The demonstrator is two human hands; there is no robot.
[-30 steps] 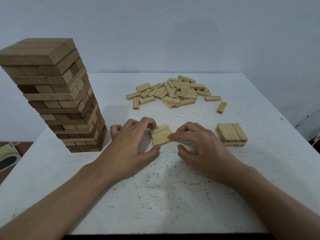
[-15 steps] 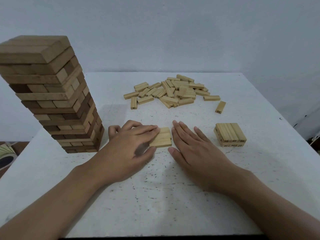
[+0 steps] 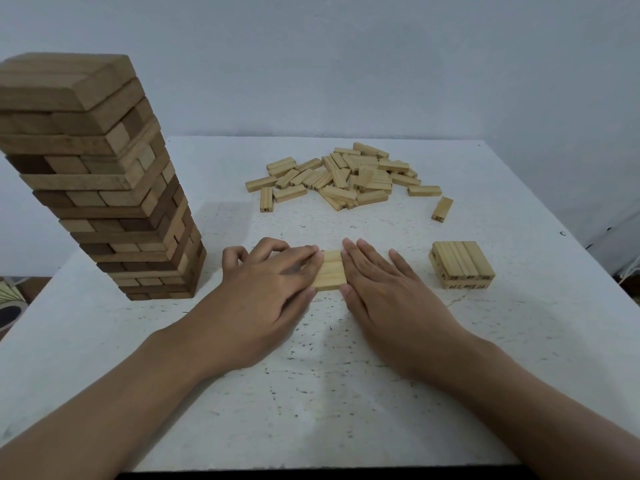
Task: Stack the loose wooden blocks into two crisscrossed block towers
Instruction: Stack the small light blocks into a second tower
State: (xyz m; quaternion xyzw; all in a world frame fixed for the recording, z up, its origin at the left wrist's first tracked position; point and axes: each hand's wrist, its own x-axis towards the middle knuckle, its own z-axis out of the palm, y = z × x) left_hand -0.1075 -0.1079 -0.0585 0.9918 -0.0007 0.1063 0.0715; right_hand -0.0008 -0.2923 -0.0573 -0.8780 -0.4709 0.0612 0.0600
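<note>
Squaring row of 3 blocks [image 3: 330, 271], lying lengthwise left-to-right, between left hand [image 3: 263, 292] and right hand [image 3: 391, 296]; both flat-fingered, pressing block ends, gripping nothing, equally near.

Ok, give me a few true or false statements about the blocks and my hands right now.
1. The tall tower stands at the left. True.
2. The pile lies at the near edge of the table. False: it lies at the far side.
3. The left hand and right hand flank the row of blocks. True.
4. The right hand rests on the small stack. False: that stack stands apart, to its right.
</note>
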